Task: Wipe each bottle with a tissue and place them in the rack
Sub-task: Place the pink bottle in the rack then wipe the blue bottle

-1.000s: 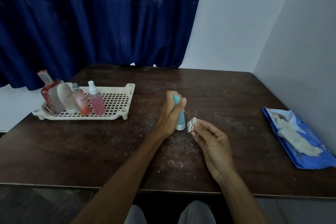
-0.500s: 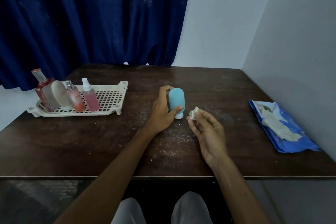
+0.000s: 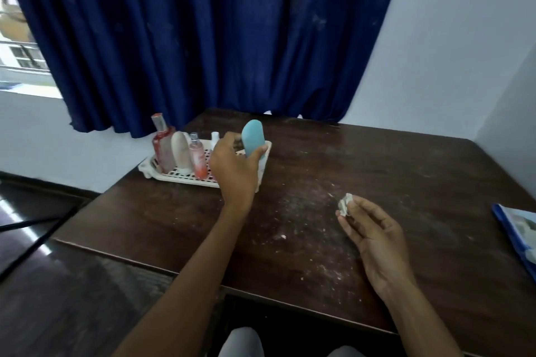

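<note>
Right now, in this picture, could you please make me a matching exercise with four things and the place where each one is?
Things:
1. blue bottle
2. crumpled tissue
3. red bottle
4. blue packet

Places:
a. lying at the right edge of the table
b. held by the left hand
c. standing at the left end of the rack
d. pinched by the right hand

Pairs: 1-b, 2-d, 3-c, 4-a.

dark wooden table, its top strewn with pale specks, thickest near the middle. a white slotted rack sits at the far left corner. a blue packet, probably tissues, lies at the right edge, partly out of view.
</note>
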`<action>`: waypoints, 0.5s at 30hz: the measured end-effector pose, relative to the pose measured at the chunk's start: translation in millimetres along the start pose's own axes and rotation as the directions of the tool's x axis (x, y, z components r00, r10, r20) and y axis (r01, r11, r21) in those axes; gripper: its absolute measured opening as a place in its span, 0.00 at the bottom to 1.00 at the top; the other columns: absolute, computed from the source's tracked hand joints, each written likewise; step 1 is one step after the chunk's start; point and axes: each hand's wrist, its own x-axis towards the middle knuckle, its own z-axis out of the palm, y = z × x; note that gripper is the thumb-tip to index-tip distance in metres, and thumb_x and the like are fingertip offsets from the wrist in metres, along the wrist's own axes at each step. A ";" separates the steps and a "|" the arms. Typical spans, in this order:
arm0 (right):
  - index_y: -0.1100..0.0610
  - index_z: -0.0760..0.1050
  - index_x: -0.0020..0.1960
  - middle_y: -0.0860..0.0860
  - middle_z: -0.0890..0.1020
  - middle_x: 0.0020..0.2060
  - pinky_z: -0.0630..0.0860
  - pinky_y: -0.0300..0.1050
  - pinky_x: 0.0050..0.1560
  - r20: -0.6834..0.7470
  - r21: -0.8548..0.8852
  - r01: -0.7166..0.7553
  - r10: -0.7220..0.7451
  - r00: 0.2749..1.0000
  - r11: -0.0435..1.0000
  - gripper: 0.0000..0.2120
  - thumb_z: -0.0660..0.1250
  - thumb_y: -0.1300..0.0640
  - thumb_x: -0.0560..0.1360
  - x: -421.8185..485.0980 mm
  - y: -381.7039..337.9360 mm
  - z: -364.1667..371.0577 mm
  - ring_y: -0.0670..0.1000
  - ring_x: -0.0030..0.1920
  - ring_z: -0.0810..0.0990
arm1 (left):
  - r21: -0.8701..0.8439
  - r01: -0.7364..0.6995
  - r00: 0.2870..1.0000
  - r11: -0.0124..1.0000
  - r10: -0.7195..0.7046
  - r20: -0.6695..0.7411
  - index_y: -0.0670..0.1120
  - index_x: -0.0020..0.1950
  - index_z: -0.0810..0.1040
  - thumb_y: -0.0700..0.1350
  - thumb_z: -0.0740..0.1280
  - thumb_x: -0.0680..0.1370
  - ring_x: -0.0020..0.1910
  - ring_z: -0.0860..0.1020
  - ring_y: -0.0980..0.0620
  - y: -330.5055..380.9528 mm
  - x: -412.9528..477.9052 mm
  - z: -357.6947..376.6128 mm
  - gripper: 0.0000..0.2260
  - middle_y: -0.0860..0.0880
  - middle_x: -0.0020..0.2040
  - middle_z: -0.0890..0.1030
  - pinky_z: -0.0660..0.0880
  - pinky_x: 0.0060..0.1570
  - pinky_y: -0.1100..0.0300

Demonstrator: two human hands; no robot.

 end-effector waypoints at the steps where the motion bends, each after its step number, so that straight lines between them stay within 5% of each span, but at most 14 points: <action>1: 0.63 0.81 0.56 0.56 0.86 0.50 0.81 0.38 0.47 0.006 -0.006 -0.002 0.002 1.000 1.000 0.10 0.70 0.64 0.75 0.8 2.3 1.3 0.52 0.52 0.85 | 0.020 0.041 0.999 0.999 -0.040 -0.022 0.44 0.52 0.81 0.49 0.80 0.68 0.43 0.77 0.58 -2.7 2.5 -1.5 0.18 0.51 0.47 0.83 0.69 0.40 0.75; 5: 0.63 0.81 0.56 0.56 0.86 0.49 0.81 0.37 0.46 0.040 -0.046 0.017 -0.015 0.999 0.999 0.16 0.72 0.58 0.69 1.4 5.3 2.8 0.52 0.52 0.85 | 0.111 0.132 0.991 0.985 -0.129 -0.036 0.43 0.52 0.81 0.47 0.81 0.67 0.44 0.76 0.59 -14.2 1.6 3.5 0.19 0.49 0.48 0.84 0.66 0.35 0.75; 9: 0.63 0.80 0.57 0.57 0.86 0.50 0.80 0.37 0.46 0.047 -0.068 0.032 -0.029 0.998 0.997 0.25 0.74 0.53 0.63 -0.5 7.6 0.3 0.52 0.52 0.85 | 0.129 0.166 0.986 0.978 -0.162 -0.038 0.43 0.52 0.80 0.47 0.81 0.67 0.47 0.79 0.55 -25.0 0.6 11.5 0.18 0.48 0.49 0.83 0.72 0.43 0.65; 15: 0.63 0.81 0.55 0.57 0.86 0.49 0.81 0.38 0.47 0.067 -0.064 0.032 -0.028 0.997 0.997 0.17 0.72 0.58 0.68 -0.8 8.5 -0.9 0.53 0.52 0.85 | 0.157 0.162 0.987 0.974 -0.159 -0.027 0.42 0.50 0.80 0.45 0.81 0.67 0.47 0.80 0.51 -35.0 -2.7 13.7 0.18 0.47 0.48 0.82 0.79 0.48 0.55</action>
